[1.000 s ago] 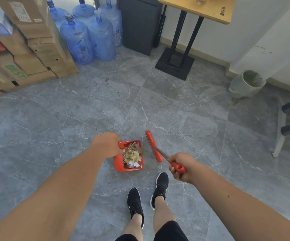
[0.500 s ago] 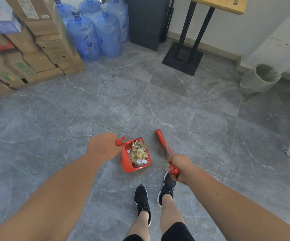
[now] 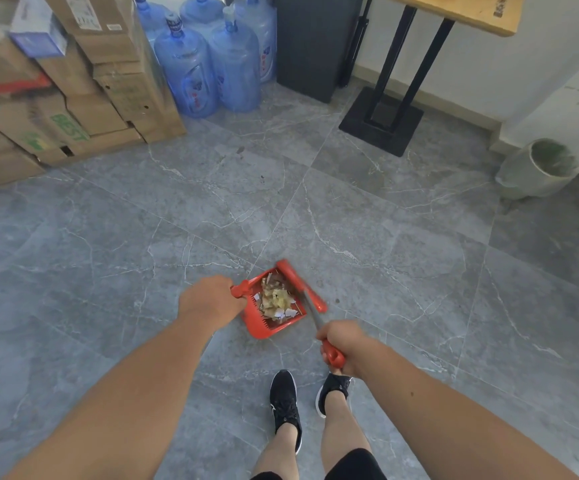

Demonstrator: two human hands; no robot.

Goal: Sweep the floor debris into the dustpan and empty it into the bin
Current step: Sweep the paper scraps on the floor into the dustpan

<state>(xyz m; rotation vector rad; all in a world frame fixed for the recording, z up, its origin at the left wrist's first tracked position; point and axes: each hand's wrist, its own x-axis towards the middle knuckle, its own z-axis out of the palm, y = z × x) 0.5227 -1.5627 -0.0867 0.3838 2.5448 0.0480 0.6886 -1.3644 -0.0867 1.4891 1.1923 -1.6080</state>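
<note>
We take the red dustpan (image 3: 262,327) as our mark; it sits low in the middle of the grey tiled floor (image 3: 385,237), tilted. We cannot tell whether it touches the tiles. A heap of debris (image 3: 276,299), yellowish scraps and white bits of paper, lies inside it, gathered toward its far side.

At the dustpan's left edge our left hand (image 3: 208,301) is closed round its handle, whose red end pokes out just beyond the knuckles. The back of the hand covers the fingers, so we can say only that they are curled under it, gripping.

Along the dustpan's far-right rim lies the red head of the brush (image 3: 302,285), touching or just over that rim. Its metal shaft runs back toward us to the brush's red grip, just right of the dustpan and nearer to us. There our right hand (image 3: 341,346) holds it, the fingers (image 3: 331,336) pressed together and wrapped round the grip.

Directly below the dustpan, nearer to us, stand our 2 black shoes (image 3: 286,403).

The bin (image 3: 523,178), pale with a dark lining, stands well apart from the dustpan, far off to its right and beyond it, by the wall. Beyond the dustpan and to the left are stacked cardboard boxes (image 3: 83,109) and a cluster of blue water bottles (image 3: 191,71). Straight beyond it is a dark cabinet (image 3: 312,46). Beside that is a wooden desk (image 3: 454,8) on 2 black posts.
</note>
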